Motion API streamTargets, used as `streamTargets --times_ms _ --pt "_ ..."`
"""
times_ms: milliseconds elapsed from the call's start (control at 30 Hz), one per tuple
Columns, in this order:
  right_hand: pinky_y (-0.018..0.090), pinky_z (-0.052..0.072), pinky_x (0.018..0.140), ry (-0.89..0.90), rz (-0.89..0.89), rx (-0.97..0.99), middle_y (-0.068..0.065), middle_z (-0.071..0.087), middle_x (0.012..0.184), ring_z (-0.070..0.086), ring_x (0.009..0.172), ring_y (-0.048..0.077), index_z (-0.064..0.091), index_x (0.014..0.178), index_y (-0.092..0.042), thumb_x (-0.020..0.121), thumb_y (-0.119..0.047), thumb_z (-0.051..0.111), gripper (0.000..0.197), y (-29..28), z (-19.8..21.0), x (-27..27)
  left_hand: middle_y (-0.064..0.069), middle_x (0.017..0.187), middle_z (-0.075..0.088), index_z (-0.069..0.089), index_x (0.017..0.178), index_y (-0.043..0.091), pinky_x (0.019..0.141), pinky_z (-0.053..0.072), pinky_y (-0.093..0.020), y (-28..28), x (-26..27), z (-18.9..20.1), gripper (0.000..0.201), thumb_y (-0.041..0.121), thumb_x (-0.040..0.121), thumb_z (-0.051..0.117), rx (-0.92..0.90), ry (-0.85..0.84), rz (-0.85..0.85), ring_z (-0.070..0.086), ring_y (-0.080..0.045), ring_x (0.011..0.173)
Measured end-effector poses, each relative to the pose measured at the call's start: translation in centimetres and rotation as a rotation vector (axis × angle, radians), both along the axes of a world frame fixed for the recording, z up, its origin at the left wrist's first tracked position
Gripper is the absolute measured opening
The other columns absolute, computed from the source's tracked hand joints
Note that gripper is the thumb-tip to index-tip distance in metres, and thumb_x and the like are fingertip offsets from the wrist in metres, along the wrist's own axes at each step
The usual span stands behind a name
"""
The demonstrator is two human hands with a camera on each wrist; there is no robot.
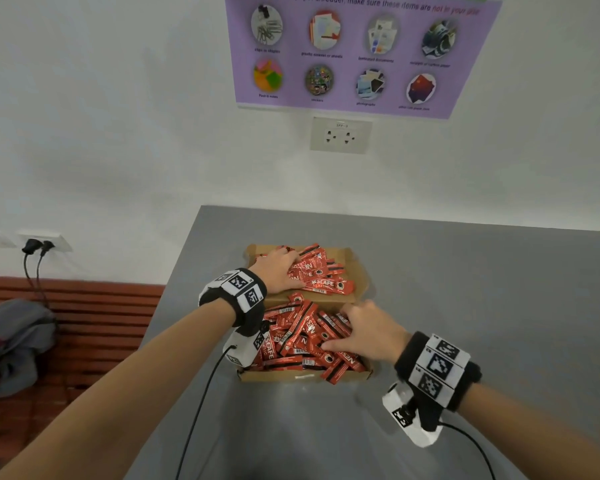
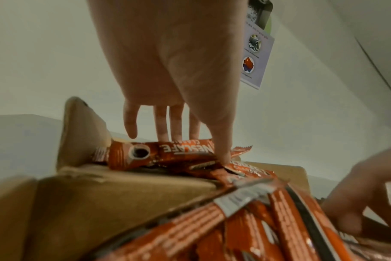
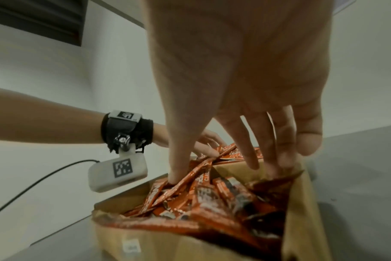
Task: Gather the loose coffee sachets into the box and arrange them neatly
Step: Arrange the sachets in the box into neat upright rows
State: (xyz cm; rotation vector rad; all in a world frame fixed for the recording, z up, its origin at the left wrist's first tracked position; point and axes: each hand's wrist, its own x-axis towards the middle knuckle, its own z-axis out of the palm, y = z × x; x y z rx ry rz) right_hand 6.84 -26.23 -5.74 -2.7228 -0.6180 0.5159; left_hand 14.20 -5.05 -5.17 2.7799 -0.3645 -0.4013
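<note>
Gray smooth table (image 1: 465, 271) holds a brown cardboard box (image 1: 355, 270) of shiny red sachets (image 1: 302, 337); left hand (image 1: 279, 270) and right hand (image 1: 368, 332) press them with spread, straight fingers, gripping nothing.

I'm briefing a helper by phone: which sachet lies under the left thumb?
On the grey table, find the cardboard box; its far half holds sachets under the left hand. The one beside the thumb lies nearest the central fold, NESCAFE CLASSIC lettering face up.

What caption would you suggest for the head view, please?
Both hands, left and right, press flat on red coffee sachets heaped in an open cardboard box.
</note>
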Motion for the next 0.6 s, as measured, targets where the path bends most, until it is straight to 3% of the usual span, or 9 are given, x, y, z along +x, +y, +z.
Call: streamTargets --times_ms 100,267,400,500,600 --pt "0.035 0.048 0.093 -0.027 0.004 -0.137 0.002 0.056 0.121 0.052 0.108 0.019 0.050 0.120 -0.011 0.062 -0.072 0.063 0.085 0.3 -0.8 -0.1 -0.007 0.134 0.045 0.040 0.134 0.017 0.104 0.038 -0.048 0.3 0.1 0.1 0.064 0.050 0.083 0.060 0.000 0.042 0.008 0.045 -0.023 0.122" --pt "0.034 0.050 0.090 -0.028 -0.020 -0.072 0.005 0.057 0.118 0.055 0.106 0.021 0.054 0.113 -0.010 0.075 -0.043 0.070 0.053 0.8 -1.1 0.1 -0.008 0.129 0.050 0.042 0.133 0.013 0.100 0.042 -0.045 1.1 0.0 0.5 0.058 0.047 0.088 0.056 -0.037 0.076 0.028 0.050 -0.023 0.115" --pt "0.034 0.053 0.083 -0.030 -0.059 -0.015 0.005 0.060 0.112 0.059 0.097 0.019 0.054 0.108 -0.009 0.084 -0.028 0.063 0.032 1.3 -1.3 -0.1 -0.008 0.124 0.050 0.049 0.127 0.015 0.100 0.041 -0.042 1.2 -1.2 1.9 0.037 0.033 0.094 0.050 -0.035 -0.094 0.091 0.048 -0.022 0.114" --pt "0.035 0.055 0.080 -0.031 -0.064 0.004 0.005 0.061 0.110 0.062 0.094 0.020 0.050 0.112 -0.009 0.090 -0.024 0.054 0.027 1.2 -1.0 -0.2 -0.004 0.121 0.051 0.054 0.121 0.016 0.095 0.042 -0.028 0.6 -3.3 2.9 0.027 0.022 0.096 0.047 -0.136 -0.195 0.050 0.049 -0.016 0.108" --pt "0.029 0.055 0.069 0.004 -0.072 0.109 0.006 0.061 0.096 0.063 0.077 0.018 0.047 0.106 -0.007 0.094 -0.016 0.047 0.014 0.3 0.6 0.0 0.002 0.119 0.053 0.057 0.117 0.017 0.087 0.042 -0.017 0.3 -5.8 2.9 0.025 0.015 0.097 0.044 -0.260 -0.218 0.003 0.053 -0.006 0.100"
